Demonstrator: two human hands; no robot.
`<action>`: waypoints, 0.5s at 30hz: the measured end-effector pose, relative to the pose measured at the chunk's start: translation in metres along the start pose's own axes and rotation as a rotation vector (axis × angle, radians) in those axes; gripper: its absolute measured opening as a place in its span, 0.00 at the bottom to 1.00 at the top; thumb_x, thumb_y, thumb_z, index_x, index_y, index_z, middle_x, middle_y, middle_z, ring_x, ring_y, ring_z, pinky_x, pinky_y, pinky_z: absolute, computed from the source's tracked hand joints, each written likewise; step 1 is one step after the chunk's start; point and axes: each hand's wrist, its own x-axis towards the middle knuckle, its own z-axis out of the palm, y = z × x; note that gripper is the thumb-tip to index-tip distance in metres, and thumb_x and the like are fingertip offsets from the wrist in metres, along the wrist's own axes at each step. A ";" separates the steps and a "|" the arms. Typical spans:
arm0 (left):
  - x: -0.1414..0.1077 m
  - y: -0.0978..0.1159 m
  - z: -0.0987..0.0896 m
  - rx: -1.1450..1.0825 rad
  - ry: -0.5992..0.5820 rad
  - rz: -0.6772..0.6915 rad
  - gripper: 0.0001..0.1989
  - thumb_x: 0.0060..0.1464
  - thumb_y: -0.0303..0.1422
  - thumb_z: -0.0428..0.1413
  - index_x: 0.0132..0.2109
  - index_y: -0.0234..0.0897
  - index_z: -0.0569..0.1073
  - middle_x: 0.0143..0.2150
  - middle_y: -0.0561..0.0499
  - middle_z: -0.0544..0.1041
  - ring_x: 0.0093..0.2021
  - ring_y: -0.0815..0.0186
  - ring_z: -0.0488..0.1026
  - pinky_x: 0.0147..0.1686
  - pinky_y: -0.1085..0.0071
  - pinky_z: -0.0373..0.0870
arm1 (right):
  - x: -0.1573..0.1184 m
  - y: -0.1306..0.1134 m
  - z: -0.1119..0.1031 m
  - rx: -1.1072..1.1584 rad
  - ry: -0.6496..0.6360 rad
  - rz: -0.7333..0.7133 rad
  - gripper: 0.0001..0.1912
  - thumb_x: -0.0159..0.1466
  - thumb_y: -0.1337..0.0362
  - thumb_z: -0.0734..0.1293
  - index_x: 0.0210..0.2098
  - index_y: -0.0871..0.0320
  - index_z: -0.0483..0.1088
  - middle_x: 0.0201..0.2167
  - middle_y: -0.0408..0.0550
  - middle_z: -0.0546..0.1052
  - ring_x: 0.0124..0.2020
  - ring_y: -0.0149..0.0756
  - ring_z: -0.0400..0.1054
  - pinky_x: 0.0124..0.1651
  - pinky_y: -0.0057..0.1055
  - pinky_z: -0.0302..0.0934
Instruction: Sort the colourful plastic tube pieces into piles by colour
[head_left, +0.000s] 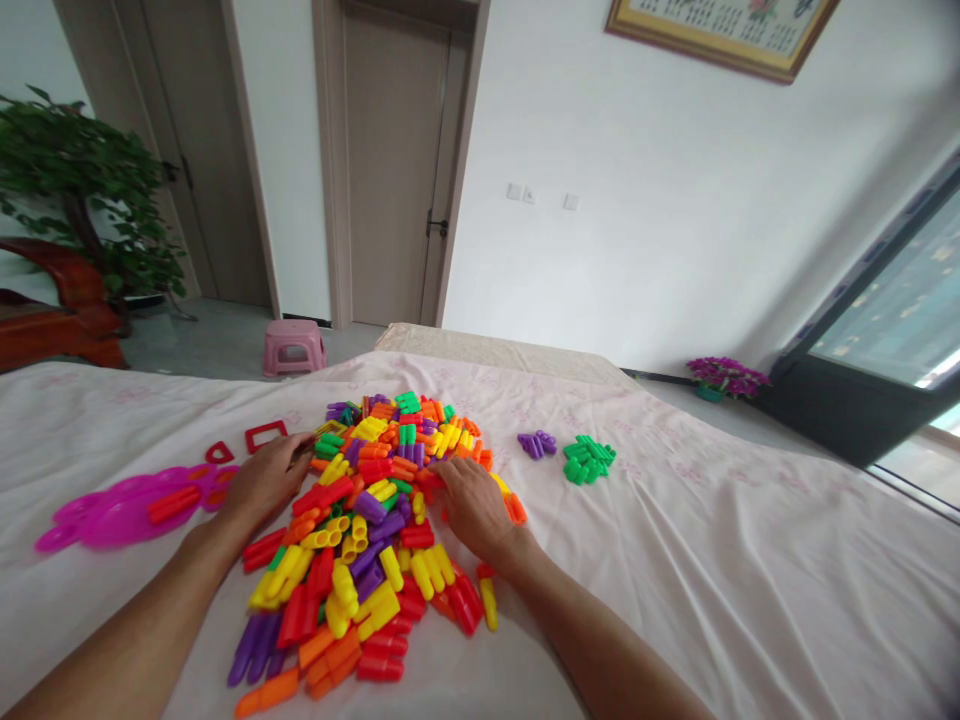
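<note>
A heap of colourful plastic building pieces (367, 525), shaped like joined tubes with rounded tips, lies before me on the sheet. My left hand (271, 470) reaches to the heap's left edge, thumb and fingers apart, beside a yellow frame-shaped piece (330, 428). At the heap's right side, my right hand (476, 505) has its fingers bent around a red building piece (427, 480); its fingertips are partly hidden among the pieces. Off to the right lie a small purple group (537, 444) and a larger green group (589, 459) of similar pieces.
Left of the heap is a magenta tray (112, 512) with a red piece (174, 504) on it. Two red frame shapes (265, 434) lie behind it. Beyond the sheet-covered surface (675, 580) stand a pink stool (294, 347) and a potted plant (90, 190).
</note>
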 end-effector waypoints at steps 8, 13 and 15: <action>0.000 -0.001 0.001 0.018 -0.009 -0.007 0.26 0.63 0.45 0.43 0.58 0.37 0.72 0.56 0.43 0.78 0.55 0.55 0.73 0.52 0.65 0.67 | 0.001 0.013 -0.006 0.260 0.064 0.102 0.16 0.66 0.74 0.61 0.51 0.56 0.73 0.45 0.48 0.79 0.47 0.36 0.72 0.51 0.29 0.62; 0.000 -0.002 0.003 0.009 0.003 0.002 0.25 0.63 0.45 0.44 0.58 0.38 0.73 0.55 0.44 0.78 0.55 0.56 0.74 0.52 0.65 0.68 | -0.001 0.008 -0.011 -0.013 -0.057 0.077 0.09 0.68 0.61 0.66 0.45 0.56 0.74 0.44 0.51 0.78 0.46 0.41 0.70 0.48 0.33 0.60; 0.000 -0.002 0.003 0.002 0.008 0.004 0.25 0.63 0.45 0.44 0.58 0.38 0.73 0.55 0.44 0.78 0.55 0.56 0.74 0.52 0.65 0.68 | 0.000 0.005 -0.011 -0.084 -0.082 0.075 0.08 0.68 0.60 0.66 0.41 0.56 0.73 0.41 0.50 0.78 0.44 0.40 0.70 0.47 0.32 0.59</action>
